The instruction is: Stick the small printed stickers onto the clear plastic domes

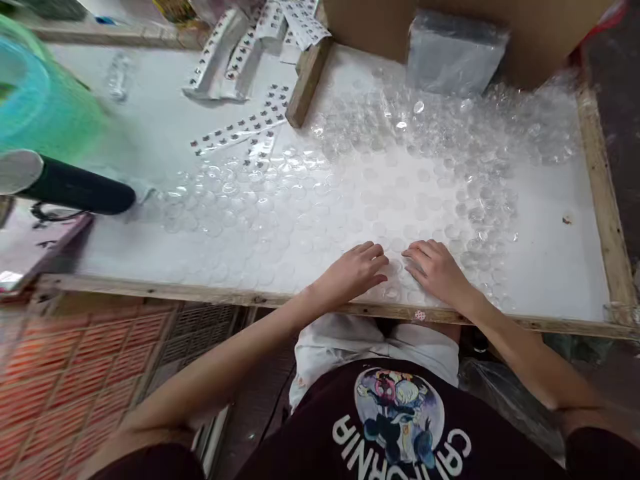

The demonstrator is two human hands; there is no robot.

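Clear round plastic discs (pixel 297 191) lie spread over the white tabletop (pixel 550 233), many flat and some heaped. My left hand (pixel 357 270) rests low over discs near the front edge, its fingers bent and the thumb apart from them. Facing it, a short gap away, is my right hand (pixel 437 273), with fingertips down among the discs and a space between fingers and thumb. Nothing plainly shows in either hand, though a clear disc there would be hard to see. Between the two hands lie a few more discs (pixel 393 292).
Printed sticker strips (pixel 240 133) lie beyond the discs, beside a wooden block (pixel 310 83). At the back stand a cardboard box (pixel 370 27) and a plastic-wrapped packet (pixel 455 53). On the left are a green basket (pixel 70 113) and a dark cylinder (pixel 83 187). A wooden rim (pixel 607 200) borders the table.
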